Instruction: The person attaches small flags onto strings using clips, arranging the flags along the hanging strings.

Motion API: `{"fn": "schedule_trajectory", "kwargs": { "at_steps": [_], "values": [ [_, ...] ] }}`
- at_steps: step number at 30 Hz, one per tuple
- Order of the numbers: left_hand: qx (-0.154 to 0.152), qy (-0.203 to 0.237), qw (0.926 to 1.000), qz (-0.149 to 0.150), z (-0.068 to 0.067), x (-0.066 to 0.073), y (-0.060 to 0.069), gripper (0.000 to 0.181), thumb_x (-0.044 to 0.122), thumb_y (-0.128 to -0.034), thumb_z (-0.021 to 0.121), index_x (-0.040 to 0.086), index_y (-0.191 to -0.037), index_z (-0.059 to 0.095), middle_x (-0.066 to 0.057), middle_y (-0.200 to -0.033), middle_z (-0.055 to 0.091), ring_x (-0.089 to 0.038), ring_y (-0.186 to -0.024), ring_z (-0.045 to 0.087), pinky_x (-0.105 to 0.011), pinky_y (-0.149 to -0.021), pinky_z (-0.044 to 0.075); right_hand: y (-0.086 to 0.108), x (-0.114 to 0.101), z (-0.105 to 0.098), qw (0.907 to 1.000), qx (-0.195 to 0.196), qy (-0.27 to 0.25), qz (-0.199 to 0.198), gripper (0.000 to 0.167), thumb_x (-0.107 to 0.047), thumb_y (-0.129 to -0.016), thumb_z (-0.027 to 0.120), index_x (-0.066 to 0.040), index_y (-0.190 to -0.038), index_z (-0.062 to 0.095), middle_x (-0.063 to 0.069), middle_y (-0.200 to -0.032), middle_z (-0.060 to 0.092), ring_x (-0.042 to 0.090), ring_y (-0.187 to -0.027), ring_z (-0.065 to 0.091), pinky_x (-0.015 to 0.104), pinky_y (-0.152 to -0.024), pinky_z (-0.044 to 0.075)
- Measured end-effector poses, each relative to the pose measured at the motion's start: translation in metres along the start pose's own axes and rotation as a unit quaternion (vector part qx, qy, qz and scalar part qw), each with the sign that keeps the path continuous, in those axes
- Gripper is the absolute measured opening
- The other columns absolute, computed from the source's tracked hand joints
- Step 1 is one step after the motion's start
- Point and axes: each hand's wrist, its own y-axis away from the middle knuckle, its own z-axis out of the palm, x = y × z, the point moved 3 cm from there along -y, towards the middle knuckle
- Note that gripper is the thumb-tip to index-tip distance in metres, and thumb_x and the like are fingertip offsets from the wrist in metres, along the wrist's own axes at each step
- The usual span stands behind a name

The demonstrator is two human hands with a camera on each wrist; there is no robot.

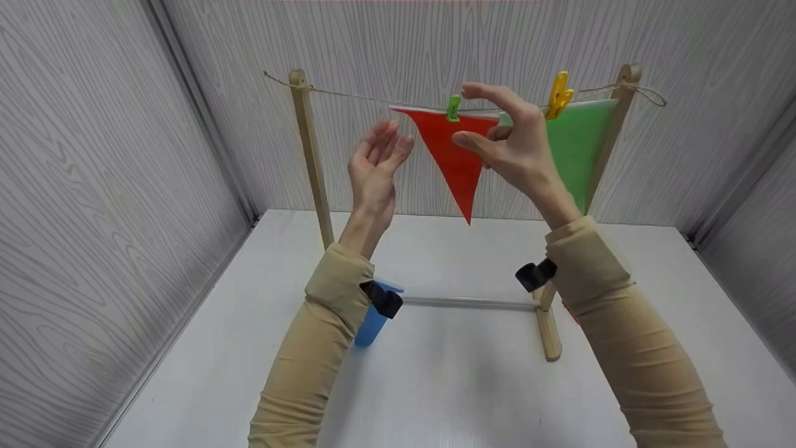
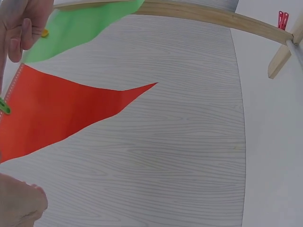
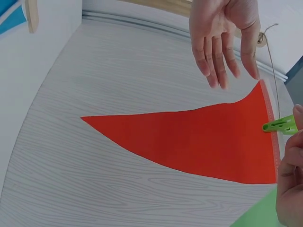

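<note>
A red triangular flag (image 1: 457, 149) hangs from the string by a green clothespin (image 1: 453, 108), its point downward. The left hand (image 1: 375, 168) is raised beside the flag's left corner, fingers apart and holding nothing. Around the clothespin, the right hand (image 1: 516, 140) has thumb and index finger spread, with a gap between them and the pin. The right wrist view shows the clothespin (image 3: 280, 125) on the flag's edge near the right hand's fingers (image 3: 294, 165). A green flag (image 1: 575, 146) hangs at the right under a yellow clothespin (image 1: 559, 96), partly behind the right hand.
Two wooden posts (image 1: 313, 168) hold up the string (image 1: 354, 96), joined low down by a metal rod (image 1: 466, 303). A blue container (image 1: 371, 323) stands behind the left forearm. In the left wrist view, a red clothespin (image 2: 283, 20) is near the frame's foot.
</note>
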Motion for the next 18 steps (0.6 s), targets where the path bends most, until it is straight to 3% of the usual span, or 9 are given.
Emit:
{"fn": "schedule_trajectory", "kwargs": {
  "at_steps": [8, 18],
  "values": [
    [-0.009, -0.036, 0.9993, -0.001, -0.004, -0.007, 0.006, 0.054, 0.002, -0.0946, 0.066, 0.001, -0.144, 0.045, -0.014, -0.149, 0.053, -0.022, -0.141, 0.05, -0.034, -0.11, 0.048, 0.008, 0.002, -0.002, 0.9996, 0.011, -0.023, 0.01, 0.054, -0.009, -0.088, 0.076, -0.002, -0.138, 0.058, 0.011, -0.139, 0.06, 0.008, -0.054, 0.058, 0.015, -0.059, 0.054],
    [-0.006, -0.11, 0.9938, -0.01, -0.024, -0.026, 0.017, 0.056, 0.007, -0.0944, 0.069, 0.002, -0.145, 0.045, -0.013, -0.151, 0.051, -0.023, -0.144, 0.046, -0.034, -0.116, 0.042, 0.03, 0.009, -0.007, 0.9974, 0.043, -0.057, -0.012, 0.054, -0.007, -0.088, 0.076, -0.002, -0.139, 0.057, 0.013, -0.14, 0.059, 0.012, -0.053, 0.056, 0.017, -0.058, 0.053]
  ]
}}
